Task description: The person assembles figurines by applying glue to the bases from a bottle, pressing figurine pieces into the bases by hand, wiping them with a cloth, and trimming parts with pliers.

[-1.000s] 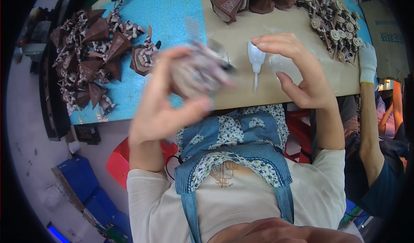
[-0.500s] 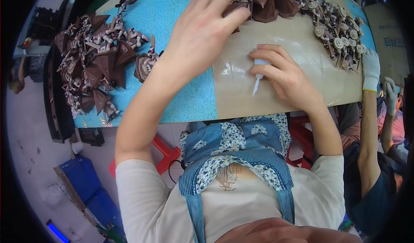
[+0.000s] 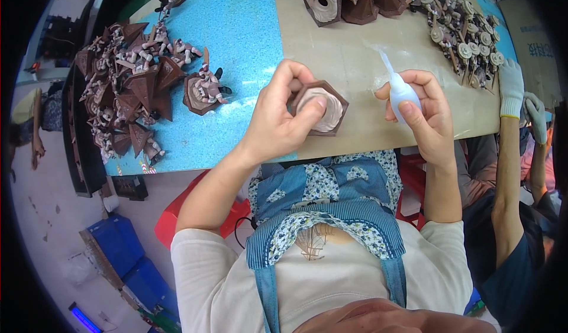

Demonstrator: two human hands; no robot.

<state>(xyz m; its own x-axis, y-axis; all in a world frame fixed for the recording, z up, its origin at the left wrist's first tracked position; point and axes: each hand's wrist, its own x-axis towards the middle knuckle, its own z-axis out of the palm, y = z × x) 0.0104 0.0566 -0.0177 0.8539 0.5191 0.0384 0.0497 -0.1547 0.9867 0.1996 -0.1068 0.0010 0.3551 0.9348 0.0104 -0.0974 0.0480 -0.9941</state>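
Note:
My left hand point(image 3: 278, 120) grips a brown hexagonal base point(image 3: 334, 109) above the brown sheet, its cream, ridged face turned up and the thumb lying across it. To its right, my right hand point(image 3: 436, 120) is closed round a small pale squeeze bottle point(image 3: 404, 96) with a thin nozzle that points up and away. Bottle and base are apart. At the far middle lies a heap of similar brown pieces point(image 3: 360, 10), one showing a dark hole in its cream face. A figurine on a hexagonal base point(image 3: 204, 90) lies left of my left hand.
Many figurines on brown bases point(image 3: 139, 84) crowd the table's left side. Loose figurines with round cream discs point(image 3: 467, 46) are heaped at the far right. Beside them, a co-worker's gloved hand point(image 3: 510, 87) rests at the table edge. A red stool point(image 3: 195, 209) stands below the table.
My left hand has come back from the far heap toward me, carrying a hexagonal base. My right hand has turned the bottle from nozzle down to nozzle up.

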